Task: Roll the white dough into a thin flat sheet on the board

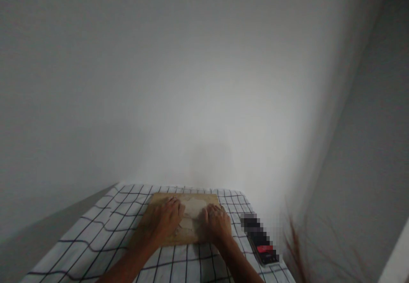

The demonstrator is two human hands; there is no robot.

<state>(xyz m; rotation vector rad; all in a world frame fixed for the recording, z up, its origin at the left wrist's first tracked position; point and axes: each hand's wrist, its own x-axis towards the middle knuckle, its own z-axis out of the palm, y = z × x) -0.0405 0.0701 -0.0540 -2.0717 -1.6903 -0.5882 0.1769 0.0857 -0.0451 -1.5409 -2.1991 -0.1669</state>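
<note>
While the left hand (171,214) lies on the left side of a tan board (175,239) and the right hand (218,223) on its right, both with bent fingers, I cannot tell whether either grasps anything. A pale, flat patch (194,206) lies on the board between them. The board rests on the grid-patterned, cloth-covered worktop (123,227), near a dark, partly pixelated device (259,239).

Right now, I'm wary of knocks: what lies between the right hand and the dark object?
In the head view, checked cloth lies between the right hand and the dark object.
</note>
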